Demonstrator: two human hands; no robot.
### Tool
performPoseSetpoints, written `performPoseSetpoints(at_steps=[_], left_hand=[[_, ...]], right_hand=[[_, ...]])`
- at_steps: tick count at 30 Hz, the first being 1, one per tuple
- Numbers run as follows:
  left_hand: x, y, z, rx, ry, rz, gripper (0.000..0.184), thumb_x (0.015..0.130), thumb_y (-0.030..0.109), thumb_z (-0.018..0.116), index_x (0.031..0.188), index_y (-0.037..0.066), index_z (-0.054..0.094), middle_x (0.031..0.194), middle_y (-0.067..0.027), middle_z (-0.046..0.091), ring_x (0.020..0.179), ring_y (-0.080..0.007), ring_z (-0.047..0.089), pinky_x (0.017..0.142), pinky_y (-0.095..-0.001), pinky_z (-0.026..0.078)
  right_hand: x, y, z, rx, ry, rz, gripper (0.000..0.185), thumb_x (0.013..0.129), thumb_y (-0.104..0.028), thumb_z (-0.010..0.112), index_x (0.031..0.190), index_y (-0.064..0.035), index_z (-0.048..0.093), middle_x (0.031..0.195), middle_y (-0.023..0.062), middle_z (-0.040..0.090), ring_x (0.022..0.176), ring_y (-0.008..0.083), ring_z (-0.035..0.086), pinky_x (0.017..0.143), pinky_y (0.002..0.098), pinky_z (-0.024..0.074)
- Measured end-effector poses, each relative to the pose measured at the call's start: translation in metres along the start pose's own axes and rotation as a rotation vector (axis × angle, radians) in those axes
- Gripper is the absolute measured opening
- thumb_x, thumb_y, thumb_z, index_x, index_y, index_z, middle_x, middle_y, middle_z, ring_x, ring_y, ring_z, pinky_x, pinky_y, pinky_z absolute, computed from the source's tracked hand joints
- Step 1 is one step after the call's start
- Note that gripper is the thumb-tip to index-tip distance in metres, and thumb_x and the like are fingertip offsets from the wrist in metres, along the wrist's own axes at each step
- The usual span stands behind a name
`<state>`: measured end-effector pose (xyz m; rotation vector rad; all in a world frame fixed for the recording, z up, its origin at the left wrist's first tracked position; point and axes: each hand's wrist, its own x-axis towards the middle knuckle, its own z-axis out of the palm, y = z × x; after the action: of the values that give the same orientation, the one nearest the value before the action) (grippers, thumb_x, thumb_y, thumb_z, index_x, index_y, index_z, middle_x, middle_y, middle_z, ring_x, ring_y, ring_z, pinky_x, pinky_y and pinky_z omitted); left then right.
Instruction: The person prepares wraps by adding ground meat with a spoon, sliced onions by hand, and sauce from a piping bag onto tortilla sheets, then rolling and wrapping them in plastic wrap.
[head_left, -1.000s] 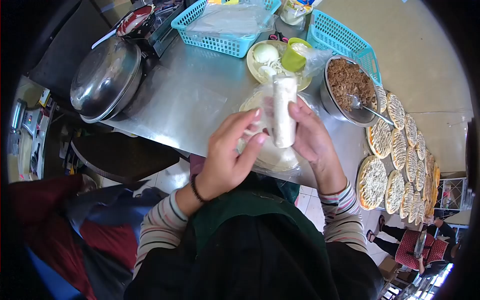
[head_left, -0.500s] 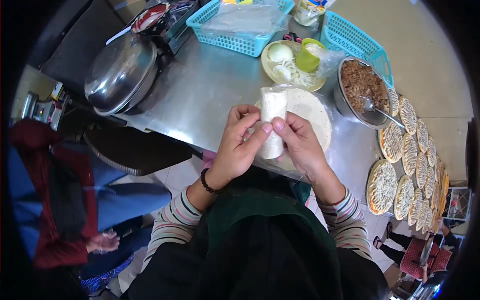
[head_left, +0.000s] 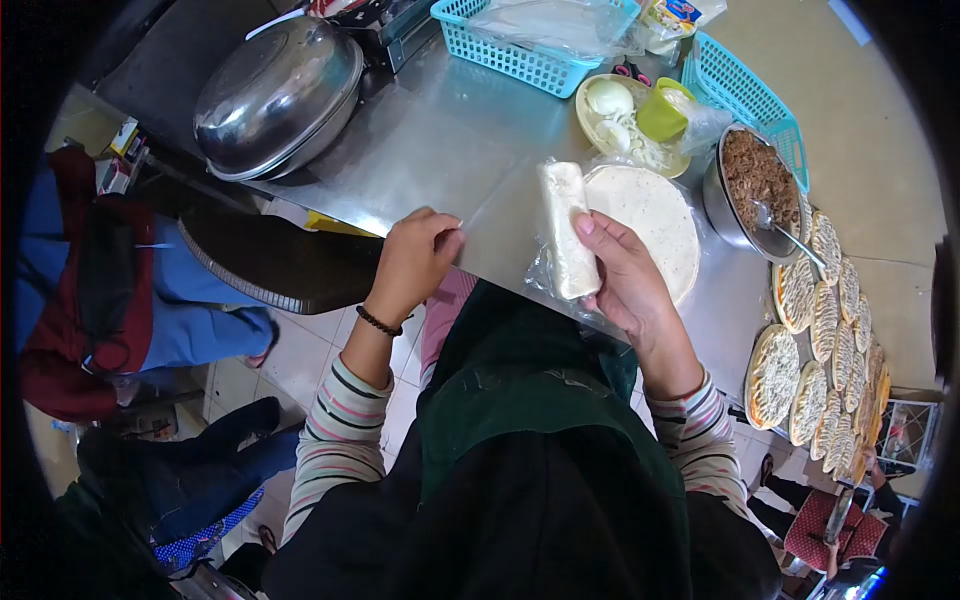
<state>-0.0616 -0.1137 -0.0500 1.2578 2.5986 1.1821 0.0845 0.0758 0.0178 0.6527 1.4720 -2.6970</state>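
My right hand [head_left: 635, 270] is closed around a rolled tortilla wrap [head_left: 567, 225], thumb across its front. The pale roll stands nearly upright, above the near edge of the metal table. Behind it lie flat tortillas [head_left: 650, 215] on clear plastic film [head_left: 543, 277]. My left hand [head_left: 418, 255] is away from the roll, to its left, over the table's front edge. Its fingers are curled together in a pinch, with a tiny whitish bit at the tips that is too small to name.
A steel bowl of ground meat [head_left: 755, 175] with a spoon stands right. Beyond the tortillas sits a plate of onions [head_left: 590, 95] with a green cup [head_left: 660, 112]. Blue baskets [head_left: 520, 60], a lidded pan [head_left: 275, 95] and several topped flatbreads [head_left: 775, 375] surround the table. People stand nearby.
My left hand has let go of the wrap and moved left. The right hand alone now holds it, slightly tilted. The whole view has shifted, with table items appearing further right.
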Motion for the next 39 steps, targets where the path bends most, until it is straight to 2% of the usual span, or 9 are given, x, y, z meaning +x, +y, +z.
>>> performPoseSetpoints(at_steps=[6, 13, 18, 21, 22, 26, 30, 32, 39], left_hand=[[-0.002, 0.0, 0.004, -0.198, 0.148, -0.148, 0.014, 0.073, 0.006, 0.07, 0.083, -0.002, 0.064, 0.071, -0.0115, 0.064, 0.06, -0.0166, 0.06, 0.059, -0.0271, 0.047], [-0.005, 0.003, 0.003, -0.45, 0.236, -0.314, 0.045, 0.072, 0.005, 0.072, 0.11, 0.0, 0.049, 0.066, -0.0007, 0.058, 0.059, -0.007, 0.052, 0.057, -0.0206, 0.043], [-0.007, 0.004, 0.008, -0.479, 0.327, -0.305, 0.054, 0.074, 0.005, 0.071, 0.119, 0.001, 0.041, 0.068, -0.0004, 0.056, 0.061, -0.0068, 0.051, 0.06, -0.0205, 0.043], [-0.007, 0.004, 0.013, -0.384, 0.434, -0.198, 0.051, 0.074, 0.004, 0.069, 0.118, 0.0, 0.043, 0.068, -0.0057, 0.056, 0.061, -0.014, 0.054, 0.06, -0.0276, 0.045], [-0.008, 0.003, 0.012, -0.3, 0.448, -0.143, 0.051, 0.076, 0.003, 0.068, 0.121, 0.0, 0.042, 0.07, -0.0054, 0.057, 0.063, -0.0142, 0.055, 0.063, -0.0278, 0.046], [-0.013, 0.01, 0.01, -0.063, 0.363, 0.057, 0.055, 0.078, 0.002, 0.065, 0.127, 0.001, 0.04, 0.075, -0.0082, 0.059, 0.069, -0.0219, 0.061, 0.068, -0.0319, 0.049], [-0.009, 0.012, 0.004, -0.07, 0.323, 0.105, 0.053, 0.078, -0.004, 0.058, 0.127, -0.001, 0.039, 0.074, -0.0123, 0.057, 0.068, -0.0302, 0.059, 0.063, -0.0382, 0.047], [-0.006, 0.009, -0.002, -0.155, 0.382, 0.069, 0.055, 0.079, -0.003, 0.057, 0.13, 0.0, 0.038, 0.077, -0.0125, 0.057, 0.07, -0.0298, 0.06, 0.064, -0.0378, 0.047], [-0.001, 0.003, -0.004, -0.221, 0.369, 0.119, 0.053, 0.081, -0.001, 0.056, 0.131, 0.003, 0.038, 0.083, -0.0129, 0.06, 0.075, -0.0292, 0.062, 0.07, -0.0365, 0.049]], right_hand=[[0.016, 0.022, 0.019, -0.102, -0.053, 0.018, 0.036, 0.093, -0.031, 0.053, 0.113, -0.0004, 0.052, 0.086, 0.0119, 0.066, 0.052, 0.0088, 0.056, 0.036, 0.0197, 0.0387], [0.044, 0.056, 0.03, -0.474, 0.0, -0.127, 0.03, 0.091, -0.027, 0.058, 0.104, -0.0001, 0.058, 0.078, 0.0045, 0.063, 0.057, 0.0071, 0.055, 0.045, 0.0211, 0.0414], [0.048, 0.031, 0.037, -1.099, 0.021, -0.12, 0.035, 0.081, -0.028, 0.063, 0.095, 0.0047, 0.062, 0.078, 0.0217, 0.063, 0.071, 0.0306, 0.064, 0.067, 0.0388, 0.0481], [0.059, 0.044, 0.025, -0.998, -0.112, -0.119, 0.037, 0.08, -0.029, 0.063, 0.095, 0.005, 0.063, 0.08, 0.0243, 0.063, 0.074, 0.0342, 0.063, 0.068, 0.0384, 0.0479], [0.064, 0.048, 0.022, -0.973, -0.135, -0.076, 0.032, 0.086, -0.026, 0.063, 0.101, 0.0028, 0.063, 0.075, 0.0056, 0.062, 0.061, 0.0099, 0.055, 0.051, 0.0257, 0.0431], [0.074, 0.038, 0.036, -0.767, 0.129, -0.05, 0.044, 0.085, -0.026, 0.065, 0.114, 0.0044, 0.053, 0.081, 0.0083, 0.063, 0.057, 0.0111, 0.056, 0.037, 0.0271, 0.0393], [0.078, 0.042, 0.047, -0.665, 0.197, -0.123, 0.05, 0.083, -0.021, 0.066, 0.122, 0.0038, 0.046, 0.085, 0.0097, 0.063, 0.058, 0.0134, 0.057, 0.043, 0.0264, 0.0437], [0.076, 0.054, 0.045, -0.135, -0.054, -0.143, 0.05, 0.081, -0.014, 0.066, 0.122, 0.0035, 0.042, 0.087, 0.0107, 0.063, 0.067, 0.0154, 0.06, 0.055, 0.0259, 0.049], [0.106, 0.07, 0.061, -0.869, 0.262, -0.582, 0.027, 0.071, -0.005, 0.066, 0.097, -0.0008, 0.06, 0.082, 0.0111, 0.065, 0.07, 0.0268, 0.061, 0.071, 0.0345, 0.047]])
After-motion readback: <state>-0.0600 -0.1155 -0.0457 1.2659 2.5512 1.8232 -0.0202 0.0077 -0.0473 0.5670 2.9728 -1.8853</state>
